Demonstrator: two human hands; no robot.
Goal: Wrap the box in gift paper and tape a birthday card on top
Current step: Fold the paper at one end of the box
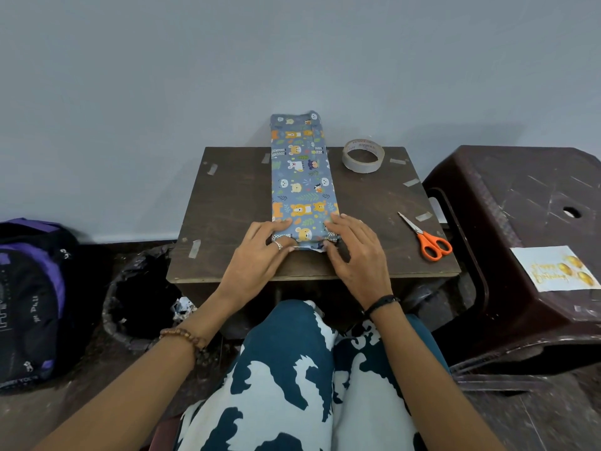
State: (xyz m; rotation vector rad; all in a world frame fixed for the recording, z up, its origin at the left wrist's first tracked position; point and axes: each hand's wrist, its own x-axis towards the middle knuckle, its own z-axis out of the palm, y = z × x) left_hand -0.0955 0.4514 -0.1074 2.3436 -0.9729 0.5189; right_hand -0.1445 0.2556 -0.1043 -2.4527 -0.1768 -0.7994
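A long narrow box (300,177) wrapped in blue paper printed with cartoon bears lies lengthwise on the small dark wooden table (227,206), its far end past the table's back edge. My left hand (263,252) presses with straight fingers on the near left corner of the box. My right hand (353,252) presses on the near right corner, its fingers lying over the folded paper end. A white strip of paper shows under the near end between my hands. The birthday card (553,271), white with gold lettering and balloons, lies on the stool at the right.
A roll of clear tape (363,156) sits at the table's back right. Orange-handled scissors (426,237) lie near the right edge. Several cut tape strips stick along the table's edges. A brown plastic stool (520,196) stands right; a black bin (143,288) and a backpack (29,301) stand left.
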